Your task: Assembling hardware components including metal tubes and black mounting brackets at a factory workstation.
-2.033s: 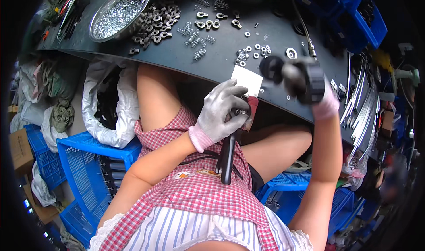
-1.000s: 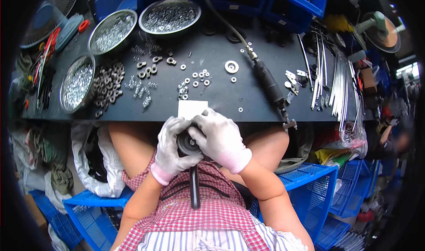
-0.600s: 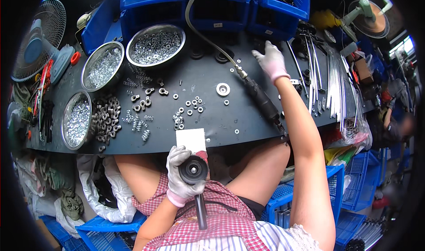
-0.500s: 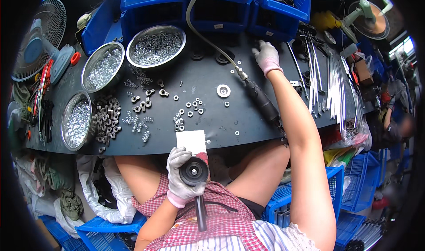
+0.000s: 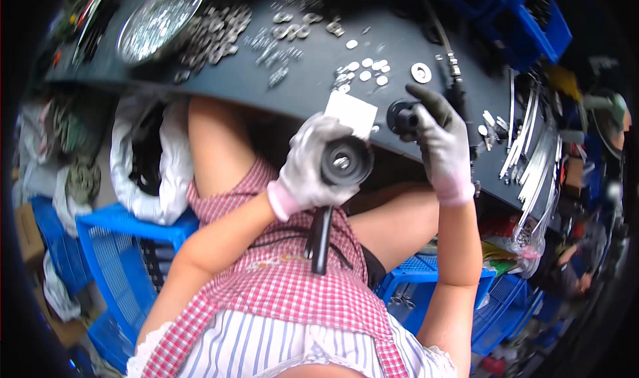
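My left hand (image 5: 309,168), in a white and grey glove, is wrapped round a black round cup-shaped part (image 5: 347,163) with a metal stud in its centre. A black tubular handle (image 5: 321,241) hangs below that hand over the checked apron. My right hand (image 5: 444,145), gloved too, is raised near the table's front edge and grips a black flanged collar (image 5: 401,117) by its narrow end; blur hides the exact fingertip contact. Between the hands, a white square block (image 5: 351,113) sits at the table edge, just behind the cup-shaped part.
Small nuts (image 5: 366,69), springs (image 5: 276,58) and a pale washer (image 5: 421,73) lie on the dark table (image 5: 306,101). Eyelet-ended metal parts (image 5: 216,35) are heaped beside a steel bowl (image 5: 162,21). Metal rods (image 5: 532,155) lie at right, blue bins (image 5: 526,18) behind.
My right hand has come back from the far bins to the near edge, now with the black flanged collar. The view has swung; my left hand still holds the cup-shaped part.
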`<state>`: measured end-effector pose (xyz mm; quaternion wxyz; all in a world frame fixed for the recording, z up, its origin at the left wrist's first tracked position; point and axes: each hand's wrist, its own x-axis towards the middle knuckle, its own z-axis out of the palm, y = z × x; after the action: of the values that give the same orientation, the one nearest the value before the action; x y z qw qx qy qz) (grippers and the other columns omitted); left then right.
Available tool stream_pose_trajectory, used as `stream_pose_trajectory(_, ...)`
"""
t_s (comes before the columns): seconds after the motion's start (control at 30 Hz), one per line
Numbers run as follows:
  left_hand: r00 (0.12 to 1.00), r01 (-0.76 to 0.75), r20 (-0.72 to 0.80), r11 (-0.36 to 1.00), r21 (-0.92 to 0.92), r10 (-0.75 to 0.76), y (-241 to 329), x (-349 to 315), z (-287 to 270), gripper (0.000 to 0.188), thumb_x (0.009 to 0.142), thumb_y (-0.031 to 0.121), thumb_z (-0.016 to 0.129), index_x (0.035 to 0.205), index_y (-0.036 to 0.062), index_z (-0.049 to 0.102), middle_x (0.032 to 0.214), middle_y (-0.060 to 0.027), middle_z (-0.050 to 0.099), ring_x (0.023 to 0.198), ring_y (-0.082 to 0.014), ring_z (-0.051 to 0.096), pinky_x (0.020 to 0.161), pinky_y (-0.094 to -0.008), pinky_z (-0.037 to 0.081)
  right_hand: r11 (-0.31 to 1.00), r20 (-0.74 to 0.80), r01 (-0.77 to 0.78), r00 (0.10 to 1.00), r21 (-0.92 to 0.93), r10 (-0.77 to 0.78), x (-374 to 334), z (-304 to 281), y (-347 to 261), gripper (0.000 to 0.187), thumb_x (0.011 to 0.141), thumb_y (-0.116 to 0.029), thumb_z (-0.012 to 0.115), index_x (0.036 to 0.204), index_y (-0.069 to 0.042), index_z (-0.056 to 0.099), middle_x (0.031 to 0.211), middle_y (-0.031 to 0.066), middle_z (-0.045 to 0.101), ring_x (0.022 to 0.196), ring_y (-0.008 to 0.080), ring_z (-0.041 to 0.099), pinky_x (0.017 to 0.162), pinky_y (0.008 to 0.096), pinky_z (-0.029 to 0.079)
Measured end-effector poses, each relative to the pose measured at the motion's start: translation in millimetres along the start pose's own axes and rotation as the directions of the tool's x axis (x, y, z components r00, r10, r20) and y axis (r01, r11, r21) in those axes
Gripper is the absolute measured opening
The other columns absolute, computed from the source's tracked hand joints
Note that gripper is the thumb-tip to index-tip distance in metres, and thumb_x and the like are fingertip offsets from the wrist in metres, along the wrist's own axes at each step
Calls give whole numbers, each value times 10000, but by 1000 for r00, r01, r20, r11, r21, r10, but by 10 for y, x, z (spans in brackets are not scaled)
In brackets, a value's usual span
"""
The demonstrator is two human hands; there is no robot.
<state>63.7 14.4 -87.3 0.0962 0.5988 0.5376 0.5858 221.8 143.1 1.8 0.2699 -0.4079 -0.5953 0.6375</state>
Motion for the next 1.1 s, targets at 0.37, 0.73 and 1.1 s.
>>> stream_pose_trajectory(0.37, 994, 100, 34, 993, 63, -102, -29, -135, -30, 865, 504, 194, 817, 1277, 47, 458, 1051, -144, 610, 1016, -371, 573, 933, -445, 442, 69, 554, 769, 516, -635, -654, -344, 402, 267, 362, 724, 30, 682, 1075, -38, 632, 975, 136, 643, 804, 284, 671, 683, 345, 559)
stream_pose_trajectory(0.73, 997, 74, 26, 997, -17, -74, -107, -110, -10, 931, 504, 227, 812, 1327, 63, 410, 1023, -143, 616, 967, -364, 580, 896, -445, 453, 259, 565, 738, 654, -623, -502, -388, 397, 108, 247, 714, -19, 677, 953, -66, 641, 968, 104, 662, 903, 305, 643, 794, 396, 502)
stream_pose_trajectory(1.1, 994, 75, 78, 996, -55, -71, -195, -132, -39, 803, 525, 367, 844, 1201, 80, 521, 1108, -143, 586, 1050, -354, 566, 933, -437, 442, 151, 559, 696, 670, -702, -488, -763, 472, 209, 477, 652, 65, 591, 1114, -45, 631, 1116, 151, 605, 1077, 353, 587, 866, 426, 505)
